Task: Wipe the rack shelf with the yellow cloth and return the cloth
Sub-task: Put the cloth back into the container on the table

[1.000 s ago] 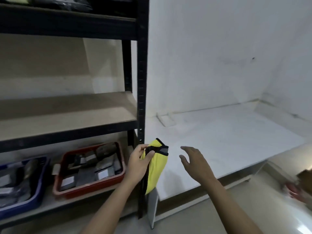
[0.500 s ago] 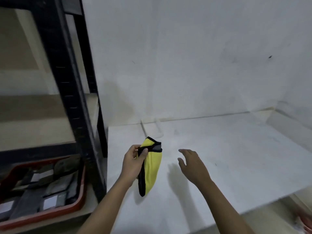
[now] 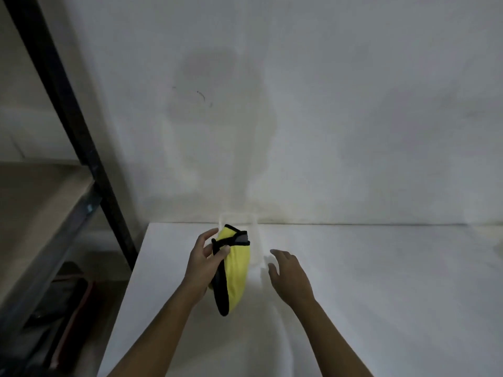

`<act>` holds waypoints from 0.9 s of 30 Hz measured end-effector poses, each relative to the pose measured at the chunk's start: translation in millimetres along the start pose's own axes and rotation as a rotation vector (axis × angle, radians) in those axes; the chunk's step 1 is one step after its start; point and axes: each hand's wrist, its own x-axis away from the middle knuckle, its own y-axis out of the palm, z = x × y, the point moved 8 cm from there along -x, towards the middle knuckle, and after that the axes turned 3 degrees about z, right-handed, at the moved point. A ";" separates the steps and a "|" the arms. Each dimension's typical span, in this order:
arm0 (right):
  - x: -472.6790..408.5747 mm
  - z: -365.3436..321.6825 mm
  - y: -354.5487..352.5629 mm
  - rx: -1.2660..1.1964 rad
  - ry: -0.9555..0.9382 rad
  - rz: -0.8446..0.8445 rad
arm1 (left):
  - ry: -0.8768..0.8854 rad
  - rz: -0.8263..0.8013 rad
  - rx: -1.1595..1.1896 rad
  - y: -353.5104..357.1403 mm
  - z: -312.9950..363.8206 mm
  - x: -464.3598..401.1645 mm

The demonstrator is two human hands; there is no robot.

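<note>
My left hand (image 3: 204, 263) pinches the yellow cloth (image 3: 236, 270) by its black-trimmed top edge, and the cloth hangs folded above the white table (image 3: 381, 281). To the right of the cloth, my right hand (image 3: 290, 274) hovers over the table with fingers spread and holds nothing. The rack shelf (image 3: 35, 202), a tan board in a black frame, lies at the left edge of the view. A black rack post (image 3: 73, 118) runs diagonally beside it.
A clear plastic tray (image 3: 255, 240) sits on the table against the white wall, just behind the cloth. Below the shelf, at the lower left, a red bin (image 3: 73, 319) with dark contents is partly visible.
The view has swung right and closer to the white table, so the rack has slid to the left edge. Both hands have moved forward over the table, the left one still holding the cloth.
</note>
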 end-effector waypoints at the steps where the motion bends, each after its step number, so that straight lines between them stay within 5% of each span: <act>1: -12.5 1.5 4.8 -0.018 0.002 -0.005 | -0.001 0.017 -0.007 3.1 -0.6 -12.0; 11: -81.6 19.3 51.5 -0.146 0.087 -0.013 | 0.171 0.192 -0.376 31.4 -2.8 -107.2; 19: -85.1 17.2 73.0 -0.085 0.049 -0.014 | 0.229 0.095 -0.491 59.3 -21.7 -126.1; 27: -84.5 14.7 75.9 -0.019 0.039 -0.026 | 0.004 -0.134 -0.596 70.2 -54.4 -131.6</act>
